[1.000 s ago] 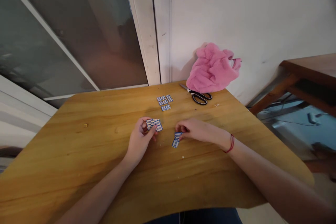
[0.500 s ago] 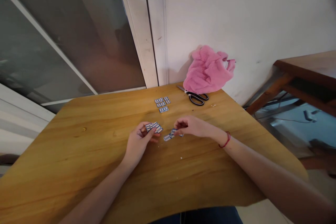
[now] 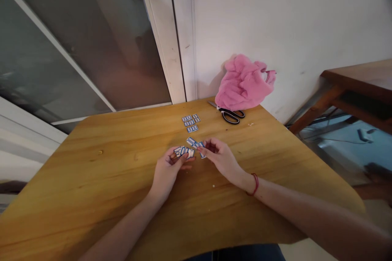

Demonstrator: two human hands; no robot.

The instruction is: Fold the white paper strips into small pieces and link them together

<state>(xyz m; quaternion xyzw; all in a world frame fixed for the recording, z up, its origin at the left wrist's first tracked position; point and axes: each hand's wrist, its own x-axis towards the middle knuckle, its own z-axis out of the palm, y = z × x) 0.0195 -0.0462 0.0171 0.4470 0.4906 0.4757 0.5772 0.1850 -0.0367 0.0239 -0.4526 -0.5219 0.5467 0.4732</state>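
Observation:
Several small white paper labels with blue borders [image 3: 181, 151] are fanned out in my left hand [image 3: 168, 165], pinched between thumb and fingers. My right hand [image 3: 221, 157] holds a few more of the same blue-bordered labels [image 3: 192, 142] between its thumb and fingers, just above the table. The two hands are close together, the held labels almost meeting. Beyond them, a small group of matching labels [image 3: 189, 122] lies flat on the table in short rows. Any print on the labels is too small to read.
On the wooden table [image 3: 128, 195], black-handled scissors [image 3: 231, 116] lie at the back, beside a bunched pink cloth [image 3: 245, 83] against the wall. A small yellowish bit [image 3: 101, 152] rests at the left. A framed glass door [image 3: 122, 49] stands behind, a wooden bench [image 3: 355, 83] to the right.
My right hand has lifted its labels off the table and turned, bringing them up beside those in my left hand. My left hand has shifted slightly right, keeping its labels.

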